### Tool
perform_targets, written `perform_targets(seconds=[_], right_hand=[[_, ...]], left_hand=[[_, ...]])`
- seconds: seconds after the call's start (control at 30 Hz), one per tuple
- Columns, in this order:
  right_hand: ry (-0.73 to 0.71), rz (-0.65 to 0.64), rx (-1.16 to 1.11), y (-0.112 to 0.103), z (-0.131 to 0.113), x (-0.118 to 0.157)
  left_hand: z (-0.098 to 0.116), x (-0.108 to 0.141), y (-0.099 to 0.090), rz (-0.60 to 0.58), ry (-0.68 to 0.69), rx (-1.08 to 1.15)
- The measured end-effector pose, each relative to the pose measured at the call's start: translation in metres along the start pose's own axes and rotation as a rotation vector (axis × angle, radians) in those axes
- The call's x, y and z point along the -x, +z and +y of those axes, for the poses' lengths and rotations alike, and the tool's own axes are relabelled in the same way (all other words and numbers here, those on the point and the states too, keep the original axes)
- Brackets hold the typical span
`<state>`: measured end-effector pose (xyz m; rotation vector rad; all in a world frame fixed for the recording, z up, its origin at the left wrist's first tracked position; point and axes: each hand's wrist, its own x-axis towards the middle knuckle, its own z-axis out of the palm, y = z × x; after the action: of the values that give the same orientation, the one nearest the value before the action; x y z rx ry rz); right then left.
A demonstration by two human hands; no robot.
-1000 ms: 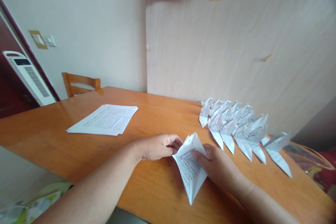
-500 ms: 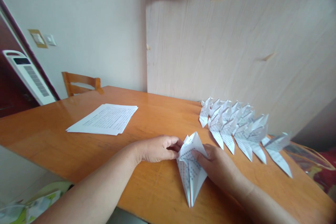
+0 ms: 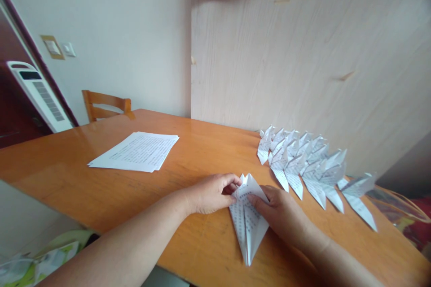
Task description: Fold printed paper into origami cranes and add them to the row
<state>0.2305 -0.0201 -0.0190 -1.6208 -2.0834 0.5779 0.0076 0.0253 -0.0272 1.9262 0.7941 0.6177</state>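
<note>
- Here's the folded paper [image 3: 252, 228], pointed end down towards the person, held over the table [image 3: 198, 246] between both hands; whether its tip touches the wood can't be told.
- The right hand [image 3: 283, 208] is clamped on it, thumb across the printed front, fingers tucked behind; press too hard there and the layers could crease off-line.
- The left hand [image 3: 212, 193] has thumb and fingertips at the upper left edge, a gap between them; whether they grip can't be told. A hard tug there might tear a corner.
- Loose layers show along the middle; slack pressure could let them spring apart.
- Over on the right, folded pieces [image 3: 311, 166] stand in close rows; a swinging right elbow might topple the nearest.
</note>
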Motion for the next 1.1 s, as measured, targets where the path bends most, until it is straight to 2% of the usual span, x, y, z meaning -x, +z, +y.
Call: perform_targets(seconds=[0.17, 0.33, 0.53, 0.67, 0.83, 1.1], right_hand=[[-0.04, 0.037, -0.049, -0.004, -0.005, 0.0], [-0.09, 0.101, -0.166, -0.015, -0.023, -0.002], [-0.058, 0.011, -0.236, -0.027, -0.043, -0.013], [-0.08, -0.012, -0.182, -0.027, -0.047, -0.021], [-0.135, 0.044, -0.102, -0.025, -0.046, -0.024], [-0.129, 0.253, -0.056, -0.018, -0.034, -0.024]], left_hand=[[0.004, 0.0, 0.0, 0.043, 0.025, -0.141], [0.007, 0.0, -0.002, 0.048, 0.016, -0.26], [0.005, 0.0, -0.001, 0.039, 0.056, -0.242], [0.007, 0.0, -0.002, 0.039, 0.052, -0.257], [0.007, 0.0, -0.002, 0.047, 0.046, -0.288], [0.006, -0.002, -0.001, 0.032, 0.044, -0.274]])
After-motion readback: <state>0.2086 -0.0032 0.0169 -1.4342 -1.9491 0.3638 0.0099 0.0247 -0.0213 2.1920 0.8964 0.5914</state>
